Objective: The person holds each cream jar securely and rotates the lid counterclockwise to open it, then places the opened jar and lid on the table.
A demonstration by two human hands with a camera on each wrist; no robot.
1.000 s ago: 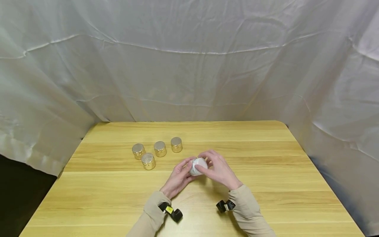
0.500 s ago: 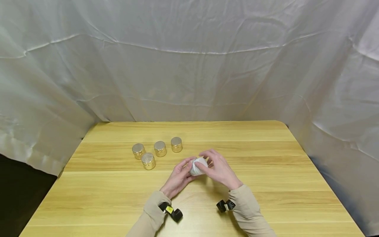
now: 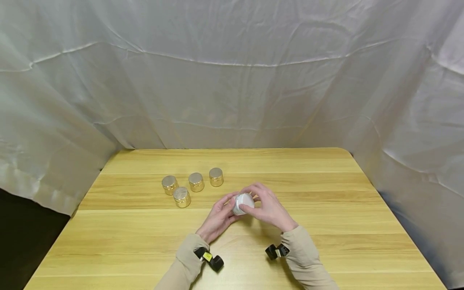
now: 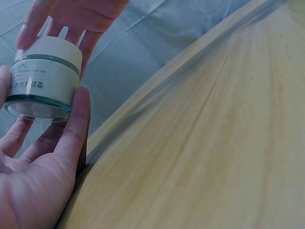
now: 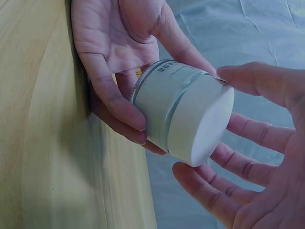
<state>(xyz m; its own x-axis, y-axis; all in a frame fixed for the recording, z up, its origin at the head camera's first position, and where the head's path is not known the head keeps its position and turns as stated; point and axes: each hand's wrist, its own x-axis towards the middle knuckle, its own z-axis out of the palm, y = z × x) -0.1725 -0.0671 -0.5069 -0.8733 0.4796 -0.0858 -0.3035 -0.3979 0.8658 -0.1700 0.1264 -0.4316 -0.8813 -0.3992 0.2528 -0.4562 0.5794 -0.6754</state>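
A cosmetic cream jar (image 3: 243, 204) with a white lid (image 5: 205, 121) is held tilted above the table, its lid toward the right. My left hand (image 3: 216, 220) grips the glass body, thumb on one side and fingers on the other. In the left wrist view, the jar's printed label (image 4: 40, 78) and thick clear base are visible. Around the lid's edge curl the thumb and fingers of my right hand (image 3: 270, 208). The lid appears seated on the jar, with a narrow line between it and the body.
Several gold-lidded jars stand upright at the left middle of the wooden table: a front one (image 3: 182, 197), one at far left (image 3: 169, 185), a middle one (image 3: 196, 182) and one at right (image 3: 216, 177). A pale curtain (image 3: 232, 96) hangs behind the table.
The thumb and fingers of my right hand have shifted slightly round the white lid. My left hand and the jar's body stay in nearly the same place.
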